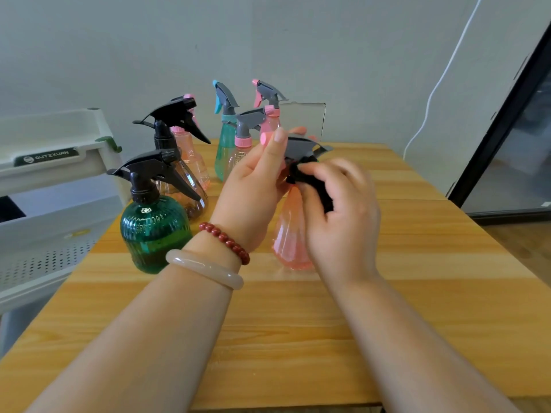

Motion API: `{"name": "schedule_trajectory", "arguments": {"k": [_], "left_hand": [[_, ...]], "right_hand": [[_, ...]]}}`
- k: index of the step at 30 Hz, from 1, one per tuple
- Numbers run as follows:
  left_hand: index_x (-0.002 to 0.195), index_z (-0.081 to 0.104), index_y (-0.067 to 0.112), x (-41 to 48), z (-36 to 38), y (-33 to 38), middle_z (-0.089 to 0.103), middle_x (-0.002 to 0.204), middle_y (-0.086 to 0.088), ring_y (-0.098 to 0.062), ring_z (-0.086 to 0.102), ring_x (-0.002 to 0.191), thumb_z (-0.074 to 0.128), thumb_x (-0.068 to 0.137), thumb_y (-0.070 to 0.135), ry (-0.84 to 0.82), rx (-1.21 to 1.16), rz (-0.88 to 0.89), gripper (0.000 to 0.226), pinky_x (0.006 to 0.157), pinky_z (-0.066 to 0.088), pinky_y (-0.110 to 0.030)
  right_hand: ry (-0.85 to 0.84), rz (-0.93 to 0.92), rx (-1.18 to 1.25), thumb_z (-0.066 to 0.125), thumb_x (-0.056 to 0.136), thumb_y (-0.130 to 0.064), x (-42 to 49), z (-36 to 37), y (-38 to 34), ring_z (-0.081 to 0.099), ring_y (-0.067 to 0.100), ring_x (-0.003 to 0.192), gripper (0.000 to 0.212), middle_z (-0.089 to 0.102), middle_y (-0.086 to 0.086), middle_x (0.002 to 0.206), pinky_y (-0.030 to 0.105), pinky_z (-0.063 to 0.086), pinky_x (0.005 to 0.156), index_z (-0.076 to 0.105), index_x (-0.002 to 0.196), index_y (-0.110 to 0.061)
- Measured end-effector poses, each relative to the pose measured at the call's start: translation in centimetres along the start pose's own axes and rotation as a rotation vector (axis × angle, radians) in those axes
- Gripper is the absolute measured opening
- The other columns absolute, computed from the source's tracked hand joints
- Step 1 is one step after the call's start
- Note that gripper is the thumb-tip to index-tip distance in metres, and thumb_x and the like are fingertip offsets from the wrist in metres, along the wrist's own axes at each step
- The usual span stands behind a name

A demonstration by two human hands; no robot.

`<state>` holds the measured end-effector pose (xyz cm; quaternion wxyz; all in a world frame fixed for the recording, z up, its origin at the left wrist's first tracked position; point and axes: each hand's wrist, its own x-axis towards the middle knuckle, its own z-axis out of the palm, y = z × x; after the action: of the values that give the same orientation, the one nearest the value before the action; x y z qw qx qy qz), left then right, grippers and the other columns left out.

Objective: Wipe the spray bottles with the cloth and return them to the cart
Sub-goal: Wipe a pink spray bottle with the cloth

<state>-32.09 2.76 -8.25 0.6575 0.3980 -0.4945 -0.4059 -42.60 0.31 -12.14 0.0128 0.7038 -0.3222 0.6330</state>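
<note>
A pink spray bottle with a grey trigger head stands on the wooden table at the centre. My left hand grips its grey head from the left. My right hand pinches a black cloth against the bottle's neck, just under the head. Behind and to the left stand several other spray bottles: a green round one with a black head, a brown one, pink ones and a teal one.
A white cart with perforated shelves stands at the table's left edge. A grey wall lies behind, with a white cable running down it. A dark glass door is at the right.
</note>
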Motion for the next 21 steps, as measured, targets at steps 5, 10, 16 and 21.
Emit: {"name": "schedule_trajectory", "arguments": {"k": [5,10,16,21], "left_hand": [[0.127,0.060,0.011,-0.2,-0.6,0.2,0.075,0.100,0.006,-0.007,0.068,0.101,0.037,0.105,0.034,-0.068,0.001,-0.040,0.039,0.090,0.054,-0.022],[0.118,0.066,0.013,0.2,-0.9,-0.2,0.072,0.103,-0.003,-0.016,0.066,0.102,0.038,0.105,0.040,-0.053,0.048,-0.047,0.041,0.097,0.050,-0.039],[0.112,0.057,-0.003,0.0,-0.7,0.0,0.067,0.072,0.011,-0.004,0.063,0.074,0.034,0.106,0.035,-0.088,0.056,-0.027,0.045,0.075,0.047,-0.021],[0.112,0.064,0.011,0.1,-0.9,0.1,0.068,0.084,0.003,-0.009,0.063,0.085,0.036,0.105,0.037,-0.078,0.024,-0.037,0.039,0.083,0.049,-0.028]], "right_hand": [[0.002,0.014,0.048,0.068,0.087,-0.004,0.7,-0.6,-0.1,0.061,0.021,0.096,0.014,0.066,0.001,0.099,0.018,0.042,0.089,0.072,0.100,-0.007],[-0.103,-0.076,0.044,0.069,0.085,-0.002,0.4,-0.1,-0.9,0.058,0.016,0.094,0.014,0.069,0.000,0.097,0.023,0.041,0.087,0.073,0.097,-0.008],[-0.047,-0.075,0.055,0.069,0.084,-0.001,0.0,0.0,-0.9,0.056,0.013,0.094,0.016,0.069,-0.001,0.097,0.023,0.042,0.087,0.074,0.097,-0.008],[-0.068,-0.098,0.030,0.069,0.084,-0.002,-0.2,0.2,-0.9,0.056,0.014,0.093,0.015,0.069,0.000,0.096,0.024,0.042,0.086,0.074,0.097,-0.009]]}}
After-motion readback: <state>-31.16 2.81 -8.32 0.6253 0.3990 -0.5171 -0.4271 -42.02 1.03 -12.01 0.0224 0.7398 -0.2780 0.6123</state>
